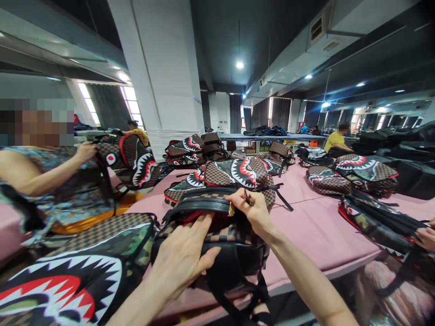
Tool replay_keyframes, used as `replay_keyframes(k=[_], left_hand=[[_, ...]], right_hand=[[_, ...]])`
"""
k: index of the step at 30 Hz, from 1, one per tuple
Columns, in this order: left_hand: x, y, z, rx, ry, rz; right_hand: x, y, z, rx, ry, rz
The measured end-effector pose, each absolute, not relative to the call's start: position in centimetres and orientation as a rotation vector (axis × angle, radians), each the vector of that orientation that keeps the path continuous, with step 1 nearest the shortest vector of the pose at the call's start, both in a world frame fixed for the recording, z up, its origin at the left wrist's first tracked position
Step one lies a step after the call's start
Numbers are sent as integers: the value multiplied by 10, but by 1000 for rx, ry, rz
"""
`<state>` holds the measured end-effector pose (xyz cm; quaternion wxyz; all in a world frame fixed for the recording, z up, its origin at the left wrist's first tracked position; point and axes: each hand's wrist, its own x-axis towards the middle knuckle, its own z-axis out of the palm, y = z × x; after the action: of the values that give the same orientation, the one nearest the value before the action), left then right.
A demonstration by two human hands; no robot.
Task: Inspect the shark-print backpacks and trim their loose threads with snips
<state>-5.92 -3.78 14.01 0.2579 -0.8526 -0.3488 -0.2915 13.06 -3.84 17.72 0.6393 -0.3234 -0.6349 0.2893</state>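
A black and brown checkered backpack lies on the pink table in front of me, its top partly unzipped and red lining showing inside. The fingers of my left hand reach into the opening; they are apart, the thumb resting outside on the checkered panel, and the fingertips are hidden. At the right end of the opening, my right hand pinches the edge of the flap by the gold zipper end, along with a small dark piece I cannot make out.
Shark-mouth backpacks lie at the near left, just beyond my hands and at the right on the pink table. A person at left handles a backpack; another person's hand holds one at right.
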Motion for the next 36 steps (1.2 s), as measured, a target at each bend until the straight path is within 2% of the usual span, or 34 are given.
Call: replay_keyframes(k=[5,9,12,19,22,24,26,29,32,34,36], left_hand=[[-45,-33,176,-2557,-1331,-349],[-36,-20,190,-2700,-1229,-419],[-31,-16,191,-2695,-1247,-330],[-19,-25,196,-2659,-1279,-194],[-15,-25,198,-2699,-1264,-222],[-16,-24,194,-2690,-1237,-287],[-21,-24,185,-2668,-1209,-376],[-37,-23,167,-2681,-967,-757],[-56,-15,160,-2521,-850,-1378],[-65,-3,165,-2406,-1054,-1674],[-69,12,175,-2427,-1268,-1826]], right_hand=[[138,-38,173,-698,-1395,750],[148,-32,180,-833,-1572,797],[155,-17,190,-847,-1731,821],[165,14,211,-759,-1982,630],[164,24,214,-782,-2163,729],[159,28,212,-858,-2216,699],[153,29,210,-939,-2189,517],[143,31,204,-1078,-2013,307],[139,37,199,-1218,-1816,450],[138,40,198,-1256,-1716,621],[138,41,199,-1256,-1631,757]])
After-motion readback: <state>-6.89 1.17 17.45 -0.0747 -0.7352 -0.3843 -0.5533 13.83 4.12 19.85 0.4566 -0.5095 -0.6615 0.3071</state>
